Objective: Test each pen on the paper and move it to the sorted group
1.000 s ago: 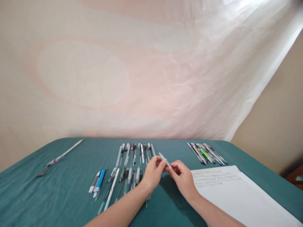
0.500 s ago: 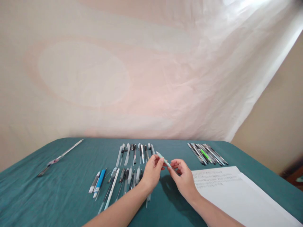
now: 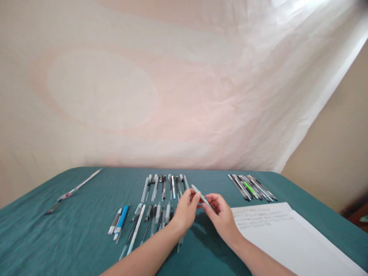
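A pale green pen (image 3: 200, 194) is held slantwise above the table between my two hands. My left hand (image 3: 187, 207) pinches its upper part between thumb and fingers. My right hand (image 3: 220, 212) closes on its lower end, which its fingers partly hide. Behind my left hand lies a row of pen parts (image 3: 156, 188), barrels, caps and refills among them. Nearer to me, partly covered by my left forearm, are more pen parts (image 3: 158, 214) and a long white pen barrel (image 3: 136, 230).
A blue pen barrel (image 3: 121, 222) and a grey-white one (image 3: 115, 221) lie at the left. Farther left is a long thin white stick (image 3: 77, 188). At the right, several pens (image 3: 253, 188) lie bunched behind written-on white paper (image 3: 287, 241). A pale cloth (image 3: 172, 96) hangs behind the green-covered table (image 3: 43, 237).
My right fingers have shifted slightly left along the pen, closer to my left hand. The things on the table have stayed in place.
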Tool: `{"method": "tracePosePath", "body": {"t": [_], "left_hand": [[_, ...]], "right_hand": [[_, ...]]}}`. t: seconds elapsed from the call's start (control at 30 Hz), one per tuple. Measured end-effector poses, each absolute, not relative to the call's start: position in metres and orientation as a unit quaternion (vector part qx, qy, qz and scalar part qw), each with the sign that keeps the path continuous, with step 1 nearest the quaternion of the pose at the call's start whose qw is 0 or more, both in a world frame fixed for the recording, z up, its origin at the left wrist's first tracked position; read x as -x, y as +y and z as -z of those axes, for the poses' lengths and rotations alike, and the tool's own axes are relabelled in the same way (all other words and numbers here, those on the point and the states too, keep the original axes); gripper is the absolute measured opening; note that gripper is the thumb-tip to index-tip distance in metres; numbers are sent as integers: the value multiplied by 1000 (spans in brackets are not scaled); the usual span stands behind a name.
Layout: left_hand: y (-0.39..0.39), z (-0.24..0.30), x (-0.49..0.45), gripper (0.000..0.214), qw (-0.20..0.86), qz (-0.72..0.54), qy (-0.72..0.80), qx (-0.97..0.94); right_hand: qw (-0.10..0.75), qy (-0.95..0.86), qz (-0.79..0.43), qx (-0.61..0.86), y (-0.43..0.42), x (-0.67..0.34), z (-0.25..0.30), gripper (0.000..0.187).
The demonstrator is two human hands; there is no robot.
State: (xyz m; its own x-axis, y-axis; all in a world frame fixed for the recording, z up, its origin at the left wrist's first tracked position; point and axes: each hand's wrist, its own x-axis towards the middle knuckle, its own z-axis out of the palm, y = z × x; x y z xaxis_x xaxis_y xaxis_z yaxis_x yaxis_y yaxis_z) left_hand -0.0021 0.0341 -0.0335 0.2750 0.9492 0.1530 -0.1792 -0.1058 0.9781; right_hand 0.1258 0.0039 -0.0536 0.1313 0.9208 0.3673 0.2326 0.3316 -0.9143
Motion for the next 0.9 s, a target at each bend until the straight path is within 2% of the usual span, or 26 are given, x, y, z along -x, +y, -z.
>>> {"method": "tracePosePath", "body": {"t": [0.4, 0.7, 0.9], "left_hand": [[36, 26, 5, 25, 604, -477, 323, -550], [39, 26, 7, 29, 577, -474, 360, -559], [39, 26, 8, 29, 568, -471, 380, -558]], "right_hand": [[534, -611, -307, 498, -1, -127, 47, 27], [576, -576, -285, 505, 7, -125, 58, 27], [535, -606, -290, 513, 0, -127, 47, 25]]}}
